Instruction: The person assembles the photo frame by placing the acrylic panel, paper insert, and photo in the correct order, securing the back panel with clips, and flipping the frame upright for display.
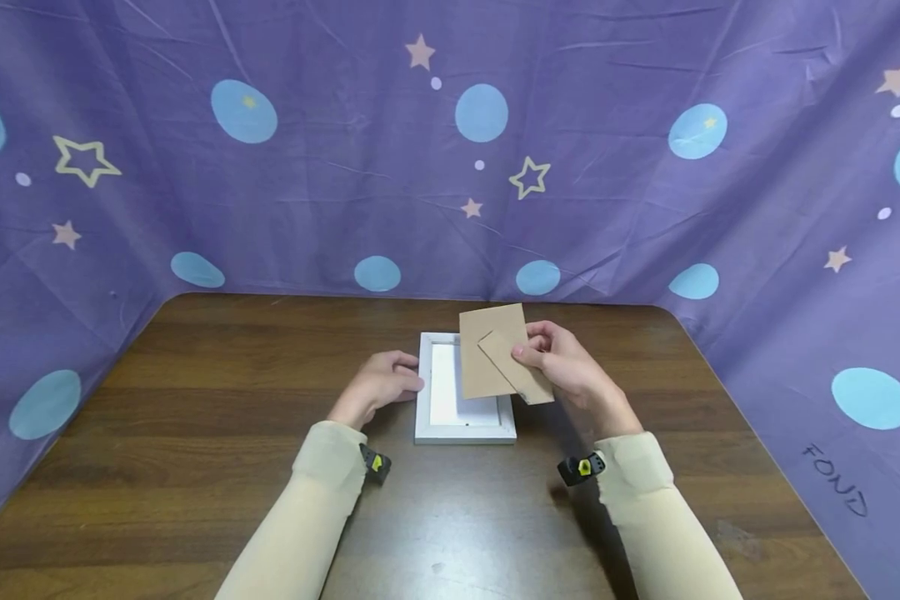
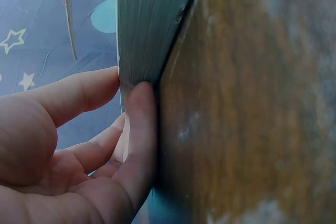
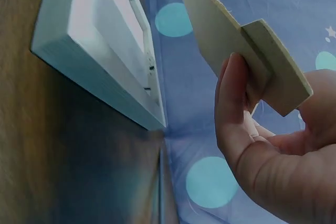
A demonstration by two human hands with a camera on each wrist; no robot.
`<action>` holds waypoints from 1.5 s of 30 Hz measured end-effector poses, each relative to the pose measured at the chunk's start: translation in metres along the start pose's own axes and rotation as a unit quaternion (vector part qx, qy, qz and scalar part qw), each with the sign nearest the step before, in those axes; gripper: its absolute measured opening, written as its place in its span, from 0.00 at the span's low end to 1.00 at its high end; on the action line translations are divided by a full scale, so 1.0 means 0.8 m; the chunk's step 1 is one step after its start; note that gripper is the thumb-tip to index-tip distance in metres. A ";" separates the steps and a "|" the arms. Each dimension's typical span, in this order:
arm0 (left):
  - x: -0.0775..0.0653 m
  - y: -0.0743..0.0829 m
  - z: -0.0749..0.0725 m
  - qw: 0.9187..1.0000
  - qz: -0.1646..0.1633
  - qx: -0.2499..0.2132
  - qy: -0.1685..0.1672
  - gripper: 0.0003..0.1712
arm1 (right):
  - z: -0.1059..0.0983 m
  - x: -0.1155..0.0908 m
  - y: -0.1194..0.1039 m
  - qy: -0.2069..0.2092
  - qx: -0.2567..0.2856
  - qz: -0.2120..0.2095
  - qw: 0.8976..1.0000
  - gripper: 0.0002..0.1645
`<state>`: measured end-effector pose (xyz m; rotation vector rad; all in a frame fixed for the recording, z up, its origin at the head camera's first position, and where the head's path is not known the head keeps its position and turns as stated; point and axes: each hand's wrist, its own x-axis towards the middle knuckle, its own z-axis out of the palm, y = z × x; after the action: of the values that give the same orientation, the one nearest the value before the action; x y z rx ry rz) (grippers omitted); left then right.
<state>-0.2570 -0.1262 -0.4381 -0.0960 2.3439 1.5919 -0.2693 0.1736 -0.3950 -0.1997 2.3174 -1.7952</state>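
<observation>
A white picture frame (image 1: 428, 433) lies face down on the wooden table, with a white sheet (image 1: 444, 387) inside it. My left hand (image 1: 381, 383) is at the frame's left side; in the left wrist view, fingertips (image 2: 140, 94) touch its outer side low by the table. Above the frame's right part, my right hand (image 1: 570, 367) pinches a brown backing board (image 1: 487, 367) by its right edge, thumb on the near face. A stand flap (image 1: 504, 354) is on that face. The board is tilted and raised off the frame, covering its upper right corner in the head view.
The brown wooden table (image 1: 195, 442) extends around the frame on all sides. A purple curtain (image 1: 360, 167) with stars and blue ovals hangs behind and beside it. Small dark metal tabs (image 3: 151, 68) show along the frame's inner edge.
</observation>
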 end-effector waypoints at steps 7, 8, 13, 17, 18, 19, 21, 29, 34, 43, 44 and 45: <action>-0.001 0.002 0.001 1.000 0.004 -0.014 -0.004 0.29 | 0.021 0.003 0.005 -0.001 -0.012 0.002 1.000 0.28; -0.001 0.002 0.001 1.000 0.003 -0.015 -0.004 0.29 | 0.023 0.004 0.004 -0.001 -0.015 0.002 1.000 0.28; -0.001 0.001 0.001 1.000 0.005 -0.020 -0.005 0.29 | 0.032 0.004 0.005 0.003 -0.033 0.005 0.999 0.29; 0.000 0.001 0.001 1.000 0.006 -0.027 -0.006 0.29 | 0.037 0.004 0.008 0.001 -0.037 0.006 0.999 0.29; 0.000 0.001 0.001 1.000 0.005 -0.029 -0.005 0.29 | 0.038 0.004 0.008 0.000 -0.039 0.005 0.999 0.29; 0.000 0.001 0.002 1.000 0.004 -0.030 -0.005 0.29 | 0.039 0.005 0.009 0.000 -0.040 0.005 0.999 0.29; 0.000 0.001 0.002 1.000 0.004 -0.030 -0.006 0.29 | 0.041 0.005 0.012 -0.001 -0.044 0.005 0.999 0.30; -0.001 0.001 0.002 0.999 0.009 -0.033 -0.008 0.29 | 0.048 0.002 0.017 0.004 -0.049 0.014 0.999 0.31; 0.000 0.001 0.001 0.999 0.007 -0.033 -0.006 0.29 | 0.053 0.002 0.023 0.006 -0.039 0.002 0.999 0.31; 0.001 0.001 0.001 0.999 0.010 -0.033 -0.006 0.30 | 0.056 0.002 0.026 0.010 -0.044 0.005 0.999 0.31; 0.001 0.001 0.001 0.999 0.010 -0.033 -0.006 0.30 | 0.057 0.001 0.026 0.011 -0.046 0.008 0.999 0.31; 0.001 0.001 0.001 0.999 0.010 -0.034 -0.006 0.29 | 0.057 0.001 0.026 0.012 -0.046 0.009 0.999 0.31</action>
<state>-0.2576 -0.1252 -0.4382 -0.0767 2.2888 1.6779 -0.2589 0.1358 -0.4264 -0.1717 2.4125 -1.6917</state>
